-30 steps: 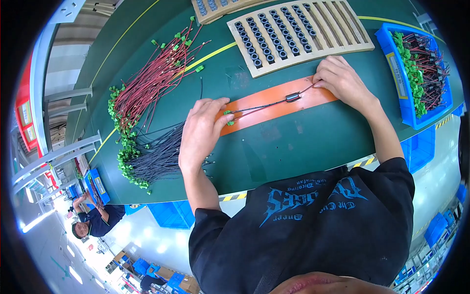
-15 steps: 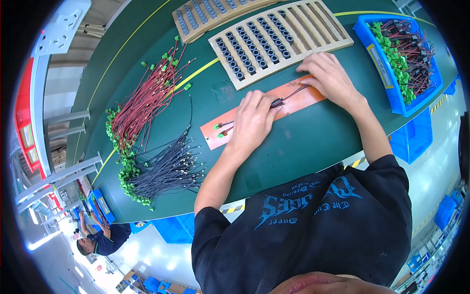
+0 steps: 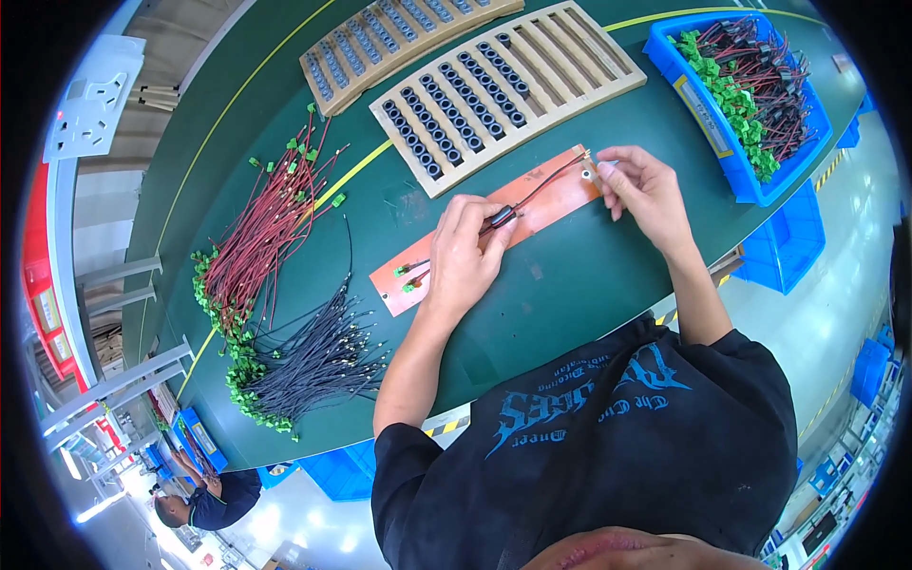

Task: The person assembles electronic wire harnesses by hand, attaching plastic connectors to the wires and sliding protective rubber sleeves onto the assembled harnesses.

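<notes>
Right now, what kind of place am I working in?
Most likely a factory assembly line for wire harnesses. The long green workbench holds bundles of red wires with green connectors, slotted trays of small black rings, and a blue bin full of wired parts.

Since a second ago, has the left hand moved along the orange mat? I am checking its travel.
Yes. The left hand has shifted from the orange mat's green-connector end toward its middle, where it now pinches the black sleeve on the wire.
</notes>
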A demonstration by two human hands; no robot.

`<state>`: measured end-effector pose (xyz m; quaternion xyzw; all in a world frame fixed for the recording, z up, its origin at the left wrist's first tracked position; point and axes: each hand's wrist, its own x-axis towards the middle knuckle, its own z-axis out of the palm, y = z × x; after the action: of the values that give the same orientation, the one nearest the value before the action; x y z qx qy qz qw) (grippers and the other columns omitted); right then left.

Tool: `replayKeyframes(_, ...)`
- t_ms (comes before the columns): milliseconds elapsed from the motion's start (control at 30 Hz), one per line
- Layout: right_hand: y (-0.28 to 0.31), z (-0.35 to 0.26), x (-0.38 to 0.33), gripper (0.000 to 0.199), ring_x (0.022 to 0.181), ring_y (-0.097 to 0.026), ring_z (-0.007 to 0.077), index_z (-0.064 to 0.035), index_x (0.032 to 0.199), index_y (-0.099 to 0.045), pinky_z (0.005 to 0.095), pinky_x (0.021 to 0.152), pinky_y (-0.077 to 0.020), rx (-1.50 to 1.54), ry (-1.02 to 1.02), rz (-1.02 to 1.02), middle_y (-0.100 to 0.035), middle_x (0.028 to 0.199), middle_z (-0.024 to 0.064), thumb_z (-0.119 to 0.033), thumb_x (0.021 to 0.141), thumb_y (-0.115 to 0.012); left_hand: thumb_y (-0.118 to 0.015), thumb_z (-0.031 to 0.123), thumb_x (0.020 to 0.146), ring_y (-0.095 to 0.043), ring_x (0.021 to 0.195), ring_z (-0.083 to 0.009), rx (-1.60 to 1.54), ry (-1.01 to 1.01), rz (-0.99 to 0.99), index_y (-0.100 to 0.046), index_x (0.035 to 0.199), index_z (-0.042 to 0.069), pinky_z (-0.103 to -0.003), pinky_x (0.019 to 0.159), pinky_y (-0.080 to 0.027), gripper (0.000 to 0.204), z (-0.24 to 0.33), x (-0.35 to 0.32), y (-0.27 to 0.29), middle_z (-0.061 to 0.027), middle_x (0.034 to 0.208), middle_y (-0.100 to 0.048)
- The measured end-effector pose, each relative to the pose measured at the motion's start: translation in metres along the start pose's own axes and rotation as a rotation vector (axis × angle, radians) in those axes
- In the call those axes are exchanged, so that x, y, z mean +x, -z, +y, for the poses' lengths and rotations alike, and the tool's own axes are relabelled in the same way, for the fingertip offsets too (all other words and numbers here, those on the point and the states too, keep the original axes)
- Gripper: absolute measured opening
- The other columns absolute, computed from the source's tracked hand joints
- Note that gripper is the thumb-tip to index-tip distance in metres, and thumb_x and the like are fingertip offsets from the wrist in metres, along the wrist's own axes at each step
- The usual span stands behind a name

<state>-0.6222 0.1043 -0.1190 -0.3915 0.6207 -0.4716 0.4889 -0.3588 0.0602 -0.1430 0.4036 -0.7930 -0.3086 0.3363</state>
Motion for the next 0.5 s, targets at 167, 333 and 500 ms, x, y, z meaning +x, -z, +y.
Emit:
replayKeyframes(167, -0.03, -0.009, -0.001, 0.025, 0.067, -0.061, 0.009, 0.0032, 0.112, -0.064, 0.023, 0.052, -0.0518, 0.208, -0.034, -0.19, -0.063, 0.082, 0.0042, -0.018, 0.099, -0.066, -0.074, 0.004, 0.088, -0.071, 0.086, -0.0259, -0.18, 0.068, 0.025, -0.059, 0.1, -0.002, -0.034, 0.074, -0.059, 0.02, 0.009, -0.005, 0.002, -0.0154, 0.098, -0.067)
replayKeyframes(333, -0.048, -0.001, 0.013, 0.022, 0.068, -0.061, 0.0099, 0.0002, 0.103, -0.066, 0.0237, 0.054, -0.0526, 0.294, 0.012, -0.158, -0.064, 0.083, 0.0044, -0.021, 0.1, -0.065, -0.074, 0.002, 0.088, -0.072, 0.089, -0.0235, -0.256, 0.078, 0.056, -0.059, 0.103, -0.003, -0.033, 0.074, -0.06, 0.022, 0.01, -0.008, 0.001, -0.0157, 0.097, -0.067)
replayKeyframes(500, -0.052, -0.003, 0.013, 0.026, 0.075, -0.063, 0.0108, 0.0014, 0.11, -0.067, 0.0246, 0.059, -0.0539, 0.335, 0.022, -0.219, -0.065, 0.087, 0.0052, -0.023, 0.103, -0.059, -0.073, 0.008, 0.091, -0.052, 0.069, -0.0106, -0.186, -0.03, -0.008, -0.067, 0.111, 0.0, -0.025, 0.062, -0.045, 0.023, 0.008, 0.0, 0.008, -0.0058, 0.092, -0.062)
